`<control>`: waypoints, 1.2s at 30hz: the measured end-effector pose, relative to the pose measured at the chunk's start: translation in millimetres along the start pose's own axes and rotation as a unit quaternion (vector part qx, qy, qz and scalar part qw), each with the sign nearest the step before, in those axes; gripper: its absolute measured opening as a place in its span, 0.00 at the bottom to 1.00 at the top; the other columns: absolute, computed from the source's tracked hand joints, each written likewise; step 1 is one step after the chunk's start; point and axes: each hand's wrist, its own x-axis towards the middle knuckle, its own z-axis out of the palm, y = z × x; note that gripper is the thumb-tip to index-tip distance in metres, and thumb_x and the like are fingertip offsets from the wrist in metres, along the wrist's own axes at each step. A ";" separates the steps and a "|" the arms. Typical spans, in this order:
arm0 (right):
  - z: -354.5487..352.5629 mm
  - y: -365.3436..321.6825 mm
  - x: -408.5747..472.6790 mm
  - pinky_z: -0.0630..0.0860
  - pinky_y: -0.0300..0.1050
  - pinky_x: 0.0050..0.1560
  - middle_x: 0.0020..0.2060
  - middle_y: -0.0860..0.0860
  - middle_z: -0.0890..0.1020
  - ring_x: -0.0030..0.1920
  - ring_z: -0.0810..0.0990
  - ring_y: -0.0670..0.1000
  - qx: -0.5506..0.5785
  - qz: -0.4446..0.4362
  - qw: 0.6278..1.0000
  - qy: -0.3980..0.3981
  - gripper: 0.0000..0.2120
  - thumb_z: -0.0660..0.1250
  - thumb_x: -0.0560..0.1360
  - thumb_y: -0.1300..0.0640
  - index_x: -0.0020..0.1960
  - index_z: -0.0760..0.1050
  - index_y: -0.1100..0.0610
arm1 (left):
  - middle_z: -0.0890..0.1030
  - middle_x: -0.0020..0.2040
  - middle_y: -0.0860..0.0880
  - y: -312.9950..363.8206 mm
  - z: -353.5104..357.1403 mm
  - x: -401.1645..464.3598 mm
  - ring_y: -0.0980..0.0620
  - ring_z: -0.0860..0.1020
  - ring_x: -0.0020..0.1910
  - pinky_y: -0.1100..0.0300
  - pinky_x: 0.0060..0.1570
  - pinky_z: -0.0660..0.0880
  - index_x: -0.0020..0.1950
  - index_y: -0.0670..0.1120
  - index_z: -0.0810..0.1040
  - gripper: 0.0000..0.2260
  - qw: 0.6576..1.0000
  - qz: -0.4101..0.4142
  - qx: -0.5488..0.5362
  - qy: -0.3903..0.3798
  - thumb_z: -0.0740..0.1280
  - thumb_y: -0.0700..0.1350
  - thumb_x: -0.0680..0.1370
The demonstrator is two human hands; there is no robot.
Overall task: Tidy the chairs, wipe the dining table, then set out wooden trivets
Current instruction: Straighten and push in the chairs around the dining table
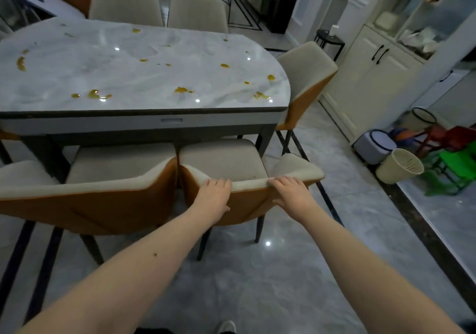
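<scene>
A beige and orange chair [224, 162] stands at the near side of the marble dining table [144, 75], its seat partly under the tabletop. My left hand [213, 194] grips the top of its backrest, fingers curled over the beige edge. My right hand [291, 192] grips the same backrest a little to the right. Orange-yellow spills dot the tabletop [181, 90]. A second matching chair [103, 179] stands just to the left, touching the first. No trivets are in view.
Another chair [306, 75] stands at the table's right end, two more [126, 2] at the far side. White cabinets [373, 70] line the right wall. Bins [399, 164], a grey stool [373, 145] and coloured small chairs [456, 158] crowd the floor at right.
</scene>
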 end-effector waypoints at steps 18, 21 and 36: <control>21.5 -16.3 82.6 0.52 0.62 0.72 0.64 0.51 0.73 0.65 0.69 0.57 0.000 -0.011 0.998 -0.064 0.16 0.57 0.80 0.61 0.66 0.66 0.50 | 0.74 0.63 0.43 -36.1 -0.9 47.2 0.43 0.71 0.63 0.54 0.63 0.66 0.64 0.42 0.66 0.17 0.992 -0.046 0.096 -0.074 0.64 0.38 0.76; 20.0 -18.6 88.4 0.51 0.63 0.73 0.65 0.51 0.72 0.67 0.69 0.57 -0.006 -0.009 0.998 -0.068 0.19 0.58 0.79 0.63 0.67 0.64 0.50 | 0.74 0.63 0.43 -42.4 -2.6 51.1 0.43 0.72 0.63 0.54 0.63 0.66 0.64 0.42 0.66 0.16 0.992 -0.037 0.096 -0.079 0.62 0.39 0.77; 20.1 -26.3 100.4 0.59 0.59 0.71 0.61 0.51 0.76 0.64 0.72 0.57 -0.030 0.006 0.998 -0.060 0.17 0.62 0.78 0.61 0.65 0.66 0.50 | 0.74 0.63 0.43 -53.7 -3.3 61.4 0.44 0.71 0.63 0.52 0.65 0.65 0.63 0.44 0.67 0.20 0.995 -0.050 0.050 -0.074 0.69 0.41 0.74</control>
